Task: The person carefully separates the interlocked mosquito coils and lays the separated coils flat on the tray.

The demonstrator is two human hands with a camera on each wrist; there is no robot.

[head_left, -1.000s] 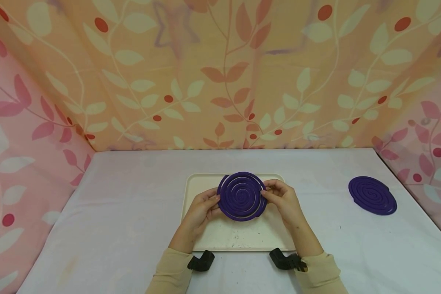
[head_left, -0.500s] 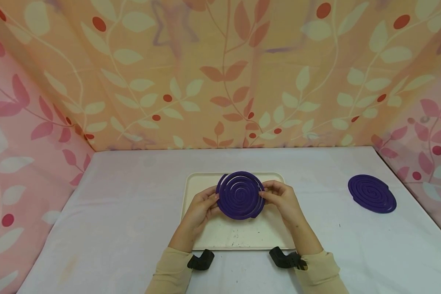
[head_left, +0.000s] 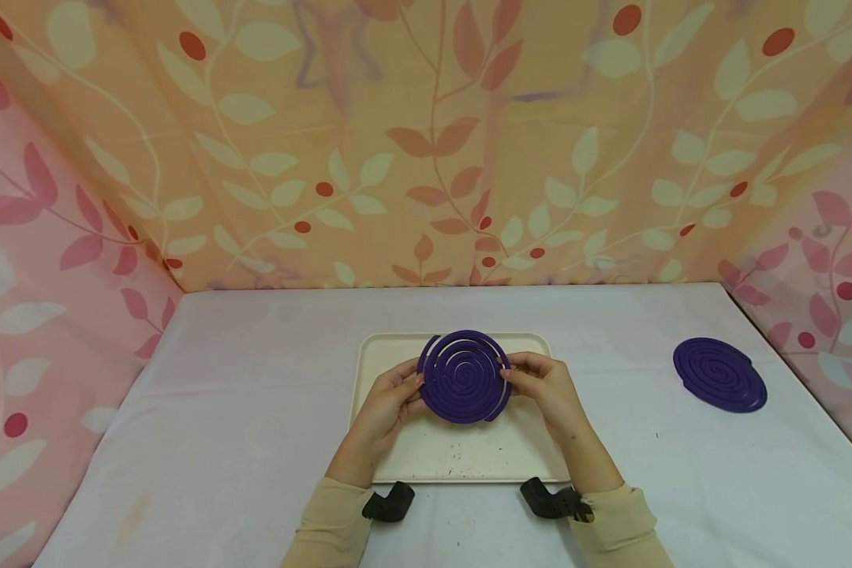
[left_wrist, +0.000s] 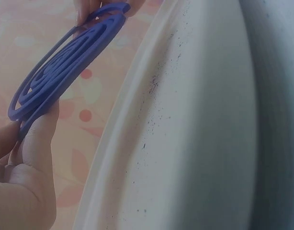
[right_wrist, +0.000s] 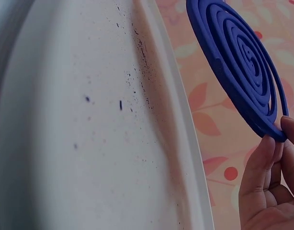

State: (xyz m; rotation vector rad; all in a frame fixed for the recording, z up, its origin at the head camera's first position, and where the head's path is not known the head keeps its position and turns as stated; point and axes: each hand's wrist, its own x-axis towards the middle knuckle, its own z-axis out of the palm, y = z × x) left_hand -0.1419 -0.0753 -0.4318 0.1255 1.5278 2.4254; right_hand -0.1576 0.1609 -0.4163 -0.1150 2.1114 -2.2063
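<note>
- Left hand (head_left: 390, 398): thumb and fingers pinch the left edge of a dark purple, flat spiral coil, the gap between them no wider than the coil's thickness. Grip appears light and adequate.
- Purple coil (head_left: 464, 377): held up between both hands, above the tray and tilted. Gaps show between turns, notably along the outer strand at upper left and at the right side.
- Handling, in judgement: the material looks brittle. Fingers should stay on the outer turns, both sides should be eased evenly and slowly, and twisting or bending of a single strand should be avoided.
- Cream rectangular tray (head_left: 504, 450): beneath the coil, scattered with small dark crumbs (right_wrist: 142, 50). Work is best kept above it, so that fragments land inside.
- Right hand (head_left: 543, 386): thumb and fingers pinch the coil's right edge, likewise closed to its thickness. Neither hand is spread.
- Second dark purple spiral coil (head_left: 720, 375): lies flat on the white-covered bench (head_left: 220, 410), far right, well apart from the tray, untouched.
</note>
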